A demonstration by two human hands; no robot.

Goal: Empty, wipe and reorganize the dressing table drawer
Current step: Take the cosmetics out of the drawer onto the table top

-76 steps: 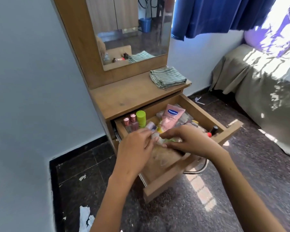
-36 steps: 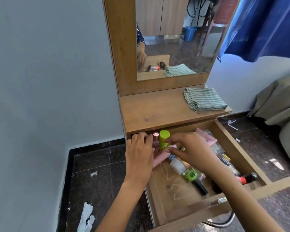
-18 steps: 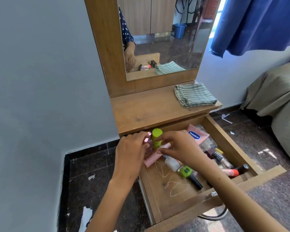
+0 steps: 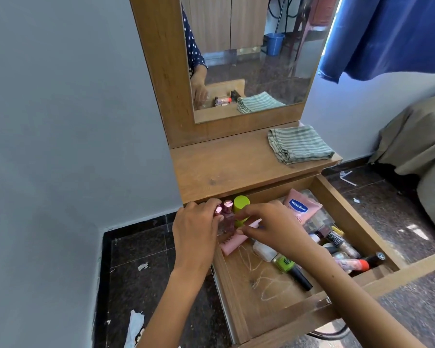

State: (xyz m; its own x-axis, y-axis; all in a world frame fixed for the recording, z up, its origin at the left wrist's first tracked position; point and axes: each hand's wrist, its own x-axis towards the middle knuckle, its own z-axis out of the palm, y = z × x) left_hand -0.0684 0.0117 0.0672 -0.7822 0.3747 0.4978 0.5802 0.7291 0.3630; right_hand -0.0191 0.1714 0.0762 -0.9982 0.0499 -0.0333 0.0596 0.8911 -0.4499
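The drawer [image 4: 362, 287] is pulled out under the table top [image 4: 236, 169]. Both hands are close together at its back left corner. The left hand [image 4: 196, 229] pinches a pink bottle [image 4: 227, 214]. The right hand [image 4: 271, 224] touches the green bottle [image 4: 241, 209].

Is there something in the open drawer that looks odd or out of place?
Yes. A loose pale thread lies in loops on the bare drawer floor, like litter among the cosmetics. A green nail polish bottle lies on its side beside it.
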